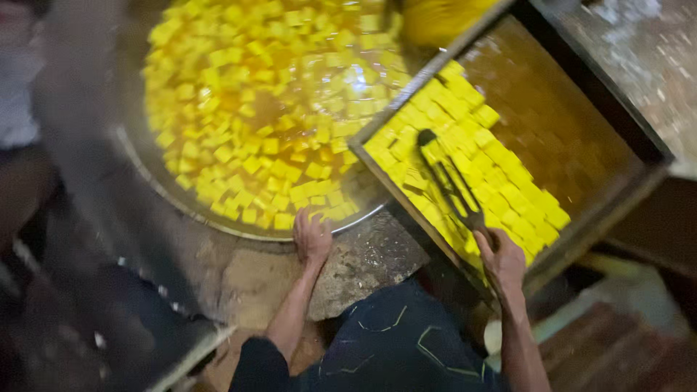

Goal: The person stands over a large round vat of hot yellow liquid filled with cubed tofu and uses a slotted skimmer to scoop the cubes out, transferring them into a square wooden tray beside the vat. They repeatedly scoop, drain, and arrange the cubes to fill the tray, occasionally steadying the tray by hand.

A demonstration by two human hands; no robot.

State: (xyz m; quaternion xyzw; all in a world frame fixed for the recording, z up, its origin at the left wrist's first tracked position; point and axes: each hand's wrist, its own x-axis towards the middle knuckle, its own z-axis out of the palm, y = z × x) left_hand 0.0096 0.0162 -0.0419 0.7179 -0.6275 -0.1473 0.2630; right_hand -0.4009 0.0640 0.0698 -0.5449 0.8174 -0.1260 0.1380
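My right hand [502,260] grips the handle end of dark metal tongs [449,181], whose tips rest among yellow cubes [501,174] in a rectangular wooden tray [602,138]. The tray leans over the edge of a wide round metal pan [156,170] full of yellow liquid and several floating yellow cubes [268,94]. My left hand [312,238] rests on the pan's near rim, fingers bent over the edge beside the cubes. My knees in dark trousers [396,341] sit below.
A rough stone or cement surround [363,265] holds the pan at the front. A blurred grey shape [102,189] crosses the left side. A wet dark surface [646,51] lies at the upper right, wooden planks [617,348] at the lower right.
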